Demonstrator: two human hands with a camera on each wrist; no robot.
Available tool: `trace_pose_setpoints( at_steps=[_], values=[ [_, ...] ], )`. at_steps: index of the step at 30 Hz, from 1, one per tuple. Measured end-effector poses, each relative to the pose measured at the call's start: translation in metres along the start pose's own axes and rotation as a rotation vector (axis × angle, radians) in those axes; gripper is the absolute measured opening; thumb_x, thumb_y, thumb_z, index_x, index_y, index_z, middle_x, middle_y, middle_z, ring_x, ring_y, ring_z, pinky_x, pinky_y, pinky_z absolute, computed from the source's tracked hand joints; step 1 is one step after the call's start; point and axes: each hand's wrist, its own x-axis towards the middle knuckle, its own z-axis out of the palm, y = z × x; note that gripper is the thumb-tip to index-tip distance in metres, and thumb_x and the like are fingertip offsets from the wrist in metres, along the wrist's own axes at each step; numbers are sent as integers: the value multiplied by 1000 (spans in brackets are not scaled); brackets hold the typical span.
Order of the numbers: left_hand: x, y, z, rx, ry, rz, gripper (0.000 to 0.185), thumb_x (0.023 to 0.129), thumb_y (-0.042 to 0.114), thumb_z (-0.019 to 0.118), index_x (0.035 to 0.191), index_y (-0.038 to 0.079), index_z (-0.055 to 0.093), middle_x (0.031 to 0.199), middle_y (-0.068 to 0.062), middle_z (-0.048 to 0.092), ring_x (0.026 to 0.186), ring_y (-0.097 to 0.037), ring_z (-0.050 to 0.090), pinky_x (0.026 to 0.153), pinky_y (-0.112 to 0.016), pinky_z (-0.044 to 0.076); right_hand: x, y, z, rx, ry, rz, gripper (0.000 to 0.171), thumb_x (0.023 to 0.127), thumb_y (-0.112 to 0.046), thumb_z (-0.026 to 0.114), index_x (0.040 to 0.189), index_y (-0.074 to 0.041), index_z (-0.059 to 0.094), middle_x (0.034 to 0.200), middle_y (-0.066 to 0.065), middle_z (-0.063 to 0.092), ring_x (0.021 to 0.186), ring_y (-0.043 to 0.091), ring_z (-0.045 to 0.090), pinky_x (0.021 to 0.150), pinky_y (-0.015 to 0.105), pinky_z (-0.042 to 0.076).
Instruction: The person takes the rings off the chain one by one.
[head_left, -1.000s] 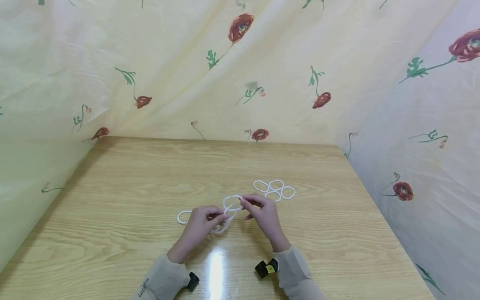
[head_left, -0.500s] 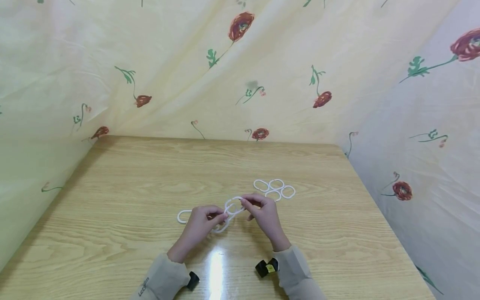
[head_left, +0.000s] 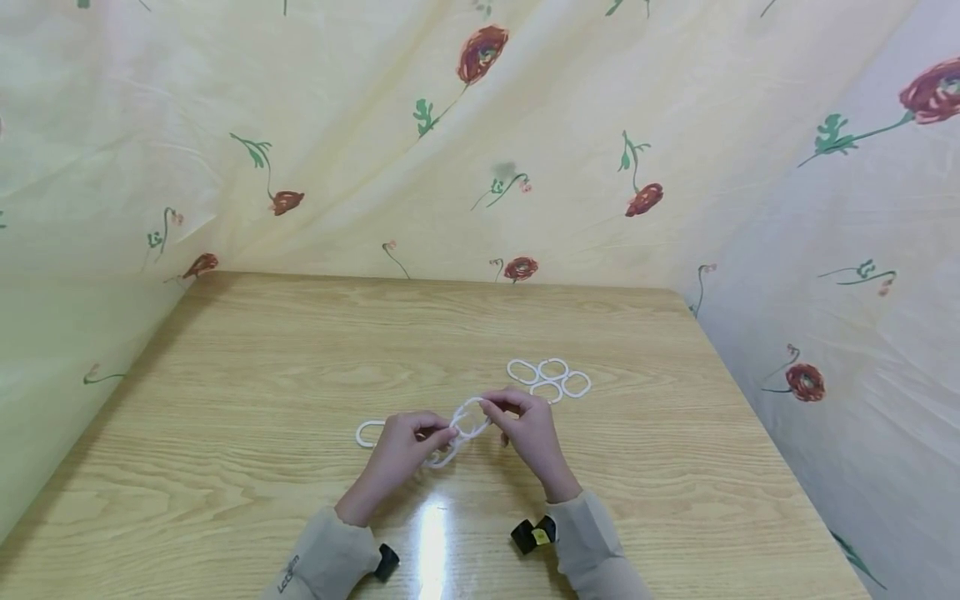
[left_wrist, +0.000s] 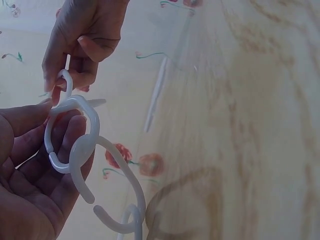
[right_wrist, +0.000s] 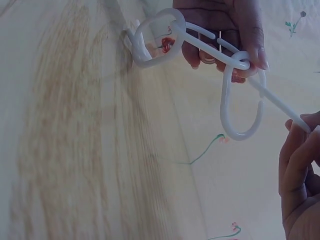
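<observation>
In the head view my left hand [head_left: 408, 446] pinches a link of a white plastic chain between thumb and fingers. Facing it, my right hand [head_left: 528, 425] pinches the far end of another white link [right_wrist: 282, 105], which runs slantwise towards the left fingertips. The right wrist view shows an oval link [right_wrist: 224, 107] with a small gap hanging at the left fingertips, joined with the links there. More joined links [left_wrist: 136, 187] trail below the left hand. At the chain's other end, one link [head_left: 360, 433] shows on the table left of that hand, which partly hides the chain.
Several loose white links [head_left: 537, 375] lie close together on the wooden table [head_left: 337, 333], beyond the right hand. Flowered cloth [head_left: 360, 150] hangs behind the table and along its sides. Dark wrist cameras sit at both cuffs.
The link in my right fingers has tilted and dropped slightly, now lying more in line with the chain. Both hands stay nearly in place, and the loose links have not moved.
</observation>
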Motion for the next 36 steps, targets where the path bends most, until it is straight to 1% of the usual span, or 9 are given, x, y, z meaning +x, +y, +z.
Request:
trace_pose_setpoints(
  at_steps=[1, 3, 8, 14, 20, 25, 28, 32, 36],
  values=[
    [0, 0, 0, -2, -2, -1, 17, 90, 16, 68, 91, 1, 75, 87, -12, 74, 72, -12, 67, 63, -15, 54, 0, 0, 0, -5, -2, -5, 13, 90, -8, 68, 98, 0, 73, 88, 17, 69, 65, 19, 58, 41, 19, 45],
    [0, -1, 0, -3, -2, 3, 18, 90, 17, 68, 91, 1, 75, 86, -12, 74, 72, -12, 67, 63, -15, 54, 0, 1, 0, -18, -6, -19, 13, 89, -9, 69, 97, 0, 73, 86, 16, 68, 60, 18, 56, 41, 19, 45],
    [0, 0, 0, -1, -2, 3, 17, 90, 17, 68, 90, 1, 75, 86, -11, 74, 71, -9, 66, 63, -16, 54, 0, 1, 2, -38, -23, -49, 13, 89, -9, 70, 96, 2, 73, 83, 16, 68, 49, 8, 48, 38, 21, 44],
    [-2, 0, -1, -8, -10, -6, 14, 91, 16, 67, 90, 4, 75, 84, -8, 74, 69, -5, 64, 62, -17, 55, -2, 1, 4, -78, -19, -56, 11, 88, -11, 70, 94, -3, 75, 84, 14, 71, 49, 10, 49, 38, 19, 43],
    [-2, -1, -1, -11, -1, -5, 14, 91, 17, 68, 90, 4, 75, 84, -8, 74, 70, -7, 65, 63, -17, 55, -2, 2, 4, -87, -11, -57, 10, 89, -11, 70, 94, -4, 75, 83, 14, 71, 47, 10, 47, 38, 18, 42],
    [-2, 0, -1, -40, 15, -51, 15, 91, 16, 67, 91, 3, 74, 84, -10, 74, 70, -10, 67, 63, -18, 55, -1, 4, 5, -95, -7, -50, 11, 89, -13, 70, 94, -5, 75, 83, 14, 70, 48, 9, 48, 39, 17, 42],
    [-2, 1, -1, -58, 28, -70, 15, 91, 15, 67, 90, 2, 74, 83, -11, 74, 69, -12, 68, 62, -20, 57, -1, 3, 5, -101, -3, -34, 11, 89, -12, 70, 95, -4, 75, 84, 14, 71, 49, 13, 49, 39, 16, 42],
    [-1, 2, -1, -55, 46, -82, 14, 91, 12, 67, 88, 1, 74, 81, -11, 73, 68, -11, 67, 62, -24, 59, -3, -5, 5, -114, -7, -16, 10, 89, -7, 69, 95, -1, 74, 85, 16, 70, 52, 20, 51, 40, 15, 42],
    [-1, 2, -1, -57, 54, -101, 14, 91, 12, 67, 88, 1, 74, 79, -10, 73, 66, -10, 66, 62, -27, 59, -7, -20, 5, -126, -15, -28, 9, 89, -4, 68, 93, 2, 74, 83, 18, 69, 52, 19, 52, 41, 16, 43]
  ],
)
